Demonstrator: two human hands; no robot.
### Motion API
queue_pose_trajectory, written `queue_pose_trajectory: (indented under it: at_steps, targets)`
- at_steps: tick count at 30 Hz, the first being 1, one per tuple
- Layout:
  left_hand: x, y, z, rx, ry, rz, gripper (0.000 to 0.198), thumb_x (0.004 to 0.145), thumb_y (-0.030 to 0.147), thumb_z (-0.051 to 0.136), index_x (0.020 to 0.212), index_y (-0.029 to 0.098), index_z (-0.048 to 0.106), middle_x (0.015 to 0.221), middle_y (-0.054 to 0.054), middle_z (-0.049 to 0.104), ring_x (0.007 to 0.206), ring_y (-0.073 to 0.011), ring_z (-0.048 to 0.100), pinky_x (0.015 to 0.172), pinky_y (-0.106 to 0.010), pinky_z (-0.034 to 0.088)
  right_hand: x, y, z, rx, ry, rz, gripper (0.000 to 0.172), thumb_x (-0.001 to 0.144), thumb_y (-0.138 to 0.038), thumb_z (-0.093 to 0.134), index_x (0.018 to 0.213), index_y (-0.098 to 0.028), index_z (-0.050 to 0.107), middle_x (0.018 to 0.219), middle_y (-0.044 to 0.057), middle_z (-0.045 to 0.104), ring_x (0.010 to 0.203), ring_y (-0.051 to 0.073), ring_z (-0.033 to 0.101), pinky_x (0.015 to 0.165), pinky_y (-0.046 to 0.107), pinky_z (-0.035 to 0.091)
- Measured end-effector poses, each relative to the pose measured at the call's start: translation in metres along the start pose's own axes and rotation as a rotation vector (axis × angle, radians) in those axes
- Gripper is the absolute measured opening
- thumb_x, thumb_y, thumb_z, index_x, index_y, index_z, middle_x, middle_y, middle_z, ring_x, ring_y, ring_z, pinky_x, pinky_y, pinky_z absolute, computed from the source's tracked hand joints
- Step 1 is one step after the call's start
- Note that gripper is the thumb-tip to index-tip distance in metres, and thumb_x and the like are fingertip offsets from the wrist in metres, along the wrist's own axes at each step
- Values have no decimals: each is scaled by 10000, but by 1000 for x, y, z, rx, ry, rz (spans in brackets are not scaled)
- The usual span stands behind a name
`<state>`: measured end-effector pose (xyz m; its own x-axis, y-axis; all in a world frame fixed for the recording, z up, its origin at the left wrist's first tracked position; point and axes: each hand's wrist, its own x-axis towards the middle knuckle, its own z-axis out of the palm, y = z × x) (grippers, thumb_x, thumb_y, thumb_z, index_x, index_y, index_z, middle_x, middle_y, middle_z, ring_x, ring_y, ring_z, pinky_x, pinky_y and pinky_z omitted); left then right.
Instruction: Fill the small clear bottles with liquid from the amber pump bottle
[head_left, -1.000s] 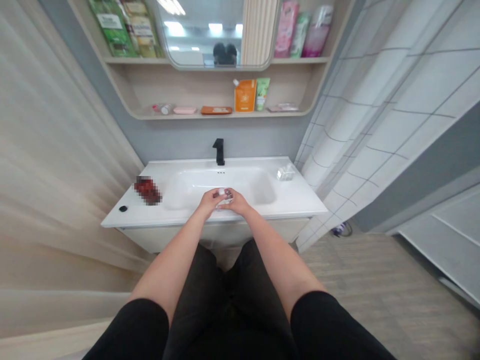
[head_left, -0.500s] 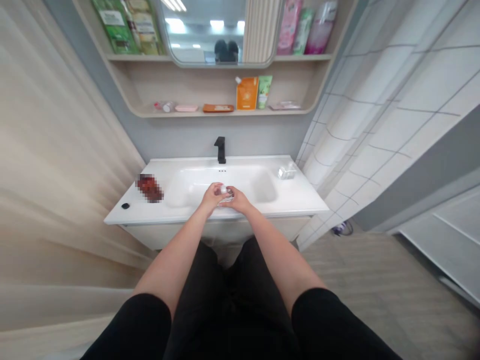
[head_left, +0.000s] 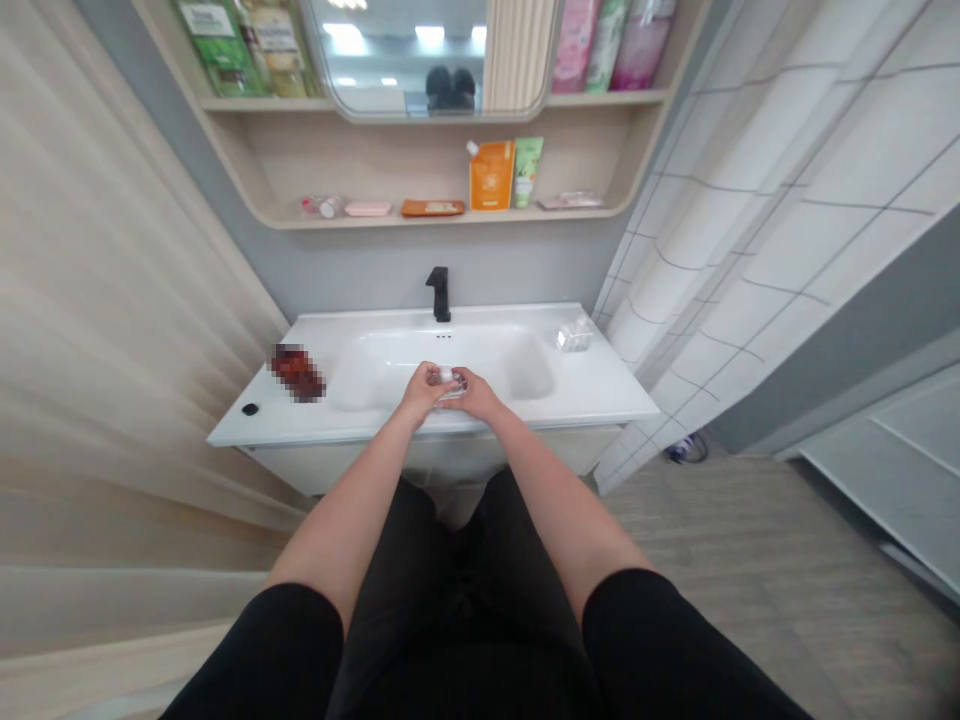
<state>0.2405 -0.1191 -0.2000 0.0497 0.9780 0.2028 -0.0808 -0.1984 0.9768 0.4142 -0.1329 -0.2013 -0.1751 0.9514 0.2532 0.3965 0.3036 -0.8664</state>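
Both my hands meet over the front rim of the white sink (head_left: 525,405). My left hand (head_left: 421,390) and my right hand (head_left: 471,396) are closed together around a small clear bottle with a white cap (head_left: 448,381). The fingers of the left hand sit at the cap, and the right hand wraps the body of the bottle. A black faucet (head_left: 438,292) stands at the back of the basin, straight beyond my hands.
A blurred red object (head_left: 297,372) and a small black item (head_left: 250,409) lie on the left counter. A clear holder (head_left: 574,335) sits at the right rear. The shelf (head_left: 450,217) above carries an orange pouch, a green tube and flat packets. Tiled wall to the right.
The hands stay clasped on the small bottle, with slight shifts of the fingers at the cap. The view has tilted a little, so the sink sits higher in frame.
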Motion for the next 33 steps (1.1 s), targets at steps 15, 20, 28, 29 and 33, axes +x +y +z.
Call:
queue_pose_trajectory:
  at_steps: [15, 20, 28, 29, 33]
  targets:
    - [1, 0, 1, -30, -28, -29, 533, 584, 388, 990, 929, 239, 612, 869, 21, 709, 878, -214, 687, 899, -376, 555, -3, -6, -3, 45, -18, -22, 834, 605, -450, 1057, 1323, -208, 708, 1182, 81, 794, 1030, 265, 734, 972, 400, 576]
    - [0, 0, 1, -21, -52, -31, 538, 597, 419, 987, 945, 237, 619, 908, 5, 707, 893, -209, 673, 888, -363, 546, -3, -6, -3, 50, -22, -20, 812, 617, -445, 1053, 1312, -211, 707, 1180, 77, 795, 1032, 261, 736, 962, 388, 575]
    - [1, -3, 1, -15, -73, -34, 517, 616, 426, 964, 956, 240, 622, 909, -3, 693, 902, -220, 663, 888, -367, 523, -2, 0, -2, 48, -25, -39, 793, 629, -414, 1044, 1311, -206, 698, 1176, 78, 795, 1017, 255, 737, 958, 383, 572]
    - [1, -3, 1, -18, -65, -36, 513, 615, 419, 964, 938, 243, 606, 883, 6, 681, 886, -217, 660, 873, -363, 523, -2, 0, -2, 47, -23, -39, 802, 628, -416, 1045, 1319, -205, 696, 1174, 79, 795, 1018, 256, 737, 960, 385, 573]
    - [0, -3, 1, -52, -53, -20, 542, 593, 373, 970, 974, 243, 609, 920, 11, 698, 892, -209, 675, 876, -359, 535, -1, 0, -1, 45, -18, -34, 827, 613, -436, 1048, 1324, -201, 698, 1168, 77, 794, 1008, 254, 737, 956, 386, 579]
